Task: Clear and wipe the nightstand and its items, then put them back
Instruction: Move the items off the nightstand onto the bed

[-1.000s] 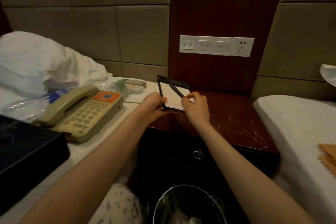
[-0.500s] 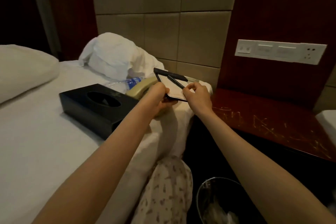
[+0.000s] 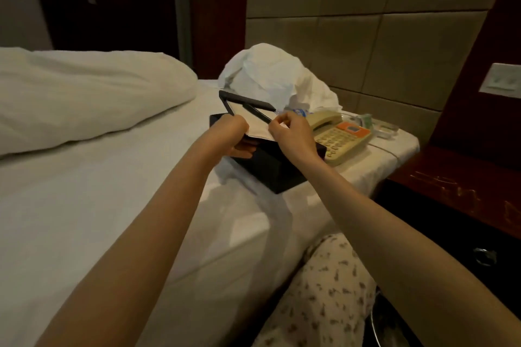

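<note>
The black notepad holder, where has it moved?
The left hand and right hand carried the black notepad holder with white paper and pen leftward, off the scratched red-brown wooden nightstand, to above the black tissue box on the white bed. Both grip it as before. The beige telephone stayed on the bed.

1. The bed (image 3: 112,205) fills the left and middle; the nightstand (image 3: 465,186) stands to its right, just beside the mattress corner.
2. A pillow (image 3: 84,98) lies on the bed at the far left.
3. Near the bed's right edge sits a tissue box (image 3: 270,175), with a telephone (image 3: 341,141) just to its right.
4. Behind the telephone lie a water bottle (image 3: 299,113) and a heap of linen (image 3: 270,76), against the padded wall (image 3: 366,36).
5. The notepad holder (image 3: 255,128), a pen (image 3: 258,114) lying on it, is over the tissue box, held between the left hand (image 3: 228,132) and the right hand (image 3: 290,135).
6. A switch panel (image 3: 501,82) sits on the wall above the nightstand.
</note>
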Demonstrator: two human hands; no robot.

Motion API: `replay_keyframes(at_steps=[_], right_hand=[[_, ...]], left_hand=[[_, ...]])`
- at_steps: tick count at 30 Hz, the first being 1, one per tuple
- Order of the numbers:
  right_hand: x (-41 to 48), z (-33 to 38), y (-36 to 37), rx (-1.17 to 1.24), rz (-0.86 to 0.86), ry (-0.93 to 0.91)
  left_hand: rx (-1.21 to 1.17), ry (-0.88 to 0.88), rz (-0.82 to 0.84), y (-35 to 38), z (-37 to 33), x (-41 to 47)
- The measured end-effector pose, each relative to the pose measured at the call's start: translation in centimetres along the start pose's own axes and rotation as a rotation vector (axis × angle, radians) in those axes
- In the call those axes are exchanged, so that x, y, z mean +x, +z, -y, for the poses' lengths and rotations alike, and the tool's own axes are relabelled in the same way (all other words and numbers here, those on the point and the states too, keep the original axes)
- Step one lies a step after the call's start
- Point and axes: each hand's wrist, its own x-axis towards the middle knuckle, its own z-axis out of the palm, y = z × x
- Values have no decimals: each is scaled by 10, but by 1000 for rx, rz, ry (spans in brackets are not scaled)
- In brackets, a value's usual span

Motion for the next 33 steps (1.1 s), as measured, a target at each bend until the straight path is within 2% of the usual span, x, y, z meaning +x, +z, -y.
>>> replay_keyframes(at_steps=[5, 11, 20, 23, 26, 29, 33], right_hand=[[-13, 25, 32, -55, 116, -92], [-29, 44, 62, -130, 171, -151], [-57, 27, 95, -111, 313, -83], [-59, 22, 93, -147, 324, -96], [-56, 19, 89, -272, 357, -141], [-57, 19, 85, -378, 407, -163], [-53, 25, 69, -347, 364, -196]], left_hand=[[103, 21, -34, -45, 29, -12], [179, -1, -92, -74, 52, -21], [524, -149, -113, -95, 92, -18], [723, -124, -201, -98, 99, -16], [969, -69, -372, -97, 97, -18], [976, -18, -469, -91, 93, -15], [920, 96, -488, -84, 89, -11]])
